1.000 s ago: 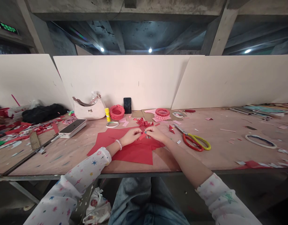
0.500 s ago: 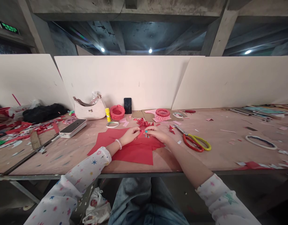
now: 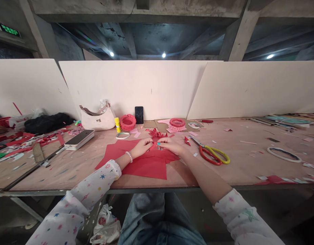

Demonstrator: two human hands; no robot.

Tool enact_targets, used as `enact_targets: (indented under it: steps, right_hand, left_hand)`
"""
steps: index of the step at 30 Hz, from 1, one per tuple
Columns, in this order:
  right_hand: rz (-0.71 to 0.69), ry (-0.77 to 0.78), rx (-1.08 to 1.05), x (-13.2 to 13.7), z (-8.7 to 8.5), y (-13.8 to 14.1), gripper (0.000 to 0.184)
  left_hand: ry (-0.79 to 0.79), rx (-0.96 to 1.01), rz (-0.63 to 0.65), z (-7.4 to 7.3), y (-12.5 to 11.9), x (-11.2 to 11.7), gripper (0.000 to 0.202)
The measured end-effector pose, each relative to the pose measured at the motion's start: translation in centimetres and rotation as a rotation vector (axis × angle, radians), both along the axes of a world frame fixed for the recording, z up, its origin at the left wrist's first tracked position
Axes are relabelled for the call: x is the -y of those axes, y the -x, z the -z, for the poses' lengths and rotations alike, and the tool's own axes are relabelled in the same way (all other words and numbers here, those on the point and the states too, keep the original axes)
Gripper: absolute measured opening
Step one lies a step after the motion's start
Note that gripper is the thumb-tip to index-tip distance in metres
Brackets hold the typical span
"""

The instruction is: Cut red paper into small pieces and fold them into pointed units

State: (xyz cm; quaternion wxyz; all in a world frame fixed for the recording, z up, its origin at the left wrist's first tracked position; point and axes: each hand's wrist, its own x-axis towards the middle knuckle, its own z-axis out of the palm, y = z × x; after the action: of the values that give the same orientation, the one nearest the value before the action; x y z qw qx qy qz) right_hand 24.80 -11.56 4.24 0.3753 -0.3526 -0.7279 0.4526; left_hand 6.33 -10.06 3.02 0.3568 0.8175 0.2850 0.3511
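Both of my hands rest over a stack of red paper sheets (image 3: 144, 166) at the middle of the table. My left hand (image 3: 143, 148), with a beaded bracelet (image 3: 129, 157) on its wrist, pinches one end of a small red paper piece (image 3: 153, 146). My right hand (image 3: 171, 146) pinches the other end, and my fingers hide much of the piece. A heap of small folded red paper pieces (image 3: 157, 133) lies just beyond my fingertips. To the right of my right hand are red-and-yellow-handled scissors (image 3: 210, 154).
Along the wall stand a cream handbag (image 3: 97, 119), a yellow glue stick (image 3: 117, 125), red paper rings (image 3: 127, 122), and an upright black phone (image 3: 139, 115). A white box (image 3: 79, 140) and paper scraps lie left. Tape rolls and scraps lie right. The table's front edge (image 3: 151, 190) runs before my lap.
My hands stay over the same spot, with only slight finger shifts around the small red piece. The scissors and other table items have not moved.
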Motion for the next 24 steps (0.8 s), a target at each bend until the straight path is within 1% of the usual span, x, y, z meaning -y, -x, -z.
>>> enact_targets:
  steps: [4,9,17,24]
  right_hand:
    - [0.025,-0.009,0.014,-0.23,0.19,-0.15,0.024]
    - [0.006,-0.004,0.046,-0.35,0.24,-0.22,0.026]
    - [-0.037,-0.037,0.098,-0.46,0.29,-0.13,0.024]
    - [-0.027,-0.053,0.130,-0.79,0.63,-0.20,0.023]
  left_hand:
    - [0.008,0.005,0.009,-0.06,0.02,-0.01,0.024]
    - [0.021,0.020,0.019,-0.24,-0.01,0.11,0.022]
    - [0.029,0.010,0.034,-0.35,0.03,0.40,0.022]
    - [0.037,0.001,0.034,-0.50,-0.08,0.66,0.021]
